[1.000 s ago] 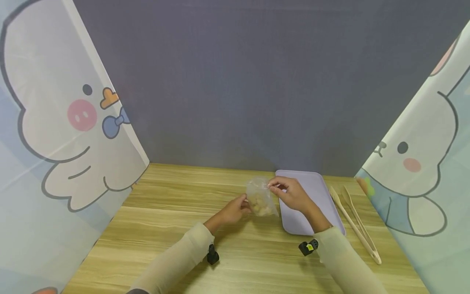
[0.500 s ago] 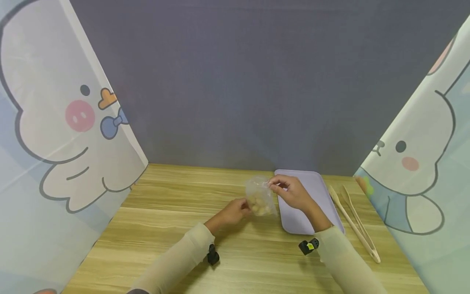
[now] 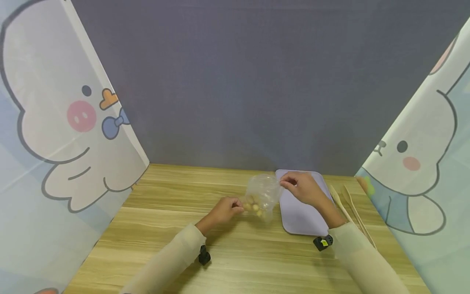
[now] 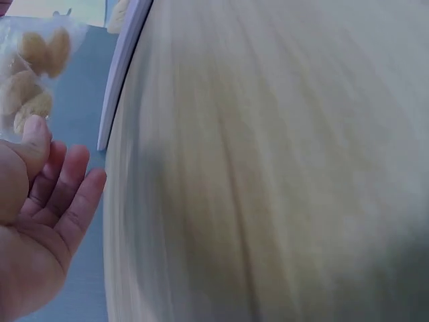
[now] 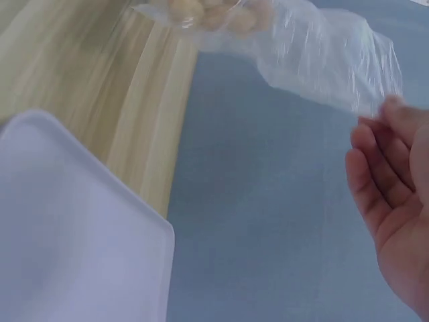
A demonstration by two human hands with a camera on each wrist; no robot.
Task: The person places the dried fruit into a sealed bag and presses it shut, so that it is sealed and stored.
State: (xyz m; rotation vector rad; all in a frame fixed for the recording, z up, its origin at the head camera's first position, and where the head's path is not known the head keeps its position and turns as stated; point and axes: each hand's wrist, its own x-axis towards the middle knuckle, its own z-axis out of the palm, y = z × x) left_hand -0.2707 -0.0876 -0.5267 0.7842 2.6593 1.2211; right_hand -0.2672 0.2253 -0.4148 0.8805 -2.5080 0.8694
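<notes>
A clear plastic bag (image 3: 265, 189) holds several rounded, light-brown lumps (image 3: 256, 207) in its lower part. The right hand (image 3: 302, 188) pinches the bag's upper right edge between thumb and index finger, with the other fingers loosely curled, as the right wrist view shows. At the bag's lower left side, the left hand (image 3: 226, 209) pinches the plastic near the lumps. In the left wrist view its thumb (image 4: 35, 137) lies against the bag while the remaining fingers extend free. The bag hangs tilted between both hands above the wooden table (image 3: 176, 196).
A pale purple tray (image 3: 299, 220) lies under and beside the right hand. Right of it rest wooden tongs (image 3: 354, 208), partly covered by the right sleeve. A grey panel (image 3: 235, 90) stands behind the table, with cartoon-printed panels at both sides.
The right hand has moved to the right, drawing the bag's upper part wider. The left hand has shifted slightly left and the lumps show more clearly low in the bag.
</notes>
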